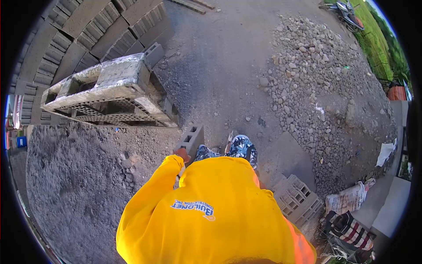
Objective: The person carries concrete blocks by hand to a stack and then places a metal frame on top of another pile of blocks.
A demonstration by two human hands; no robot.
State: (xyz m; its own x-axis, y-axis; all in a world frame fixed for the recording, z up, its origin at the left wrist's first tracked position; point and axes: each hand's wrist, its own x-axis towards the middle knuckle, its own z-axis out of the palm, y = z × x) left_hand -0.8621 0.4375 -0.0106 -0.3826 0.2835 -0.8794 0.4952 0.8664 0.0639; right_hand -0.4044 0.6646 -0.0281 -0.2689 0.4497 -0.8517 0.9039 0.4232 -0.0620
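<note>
My left hand [182, 154] is closed on the near end of a grey hollow concrete block [192, 137]. The block hangs beside my left leg, its open cells facing up. Part of my grip is hidden by the block and the yellow sleeve. My right hand does not show; my body and yellow shirt cover that side. Low on the right, close to my right side, stands a small stack of hollow concrete blocks [298, 198].
A worn, cement-stained pallet [123, 75] stands ahead on the left, before tall stacks of concrete blocks [105, 33]. Gravel [307, 75] lies along the right, dark sand [79, 176] at left. A sack [347, 200] lies at lower right; a motorcycle [348, 15] is far off.
</note>
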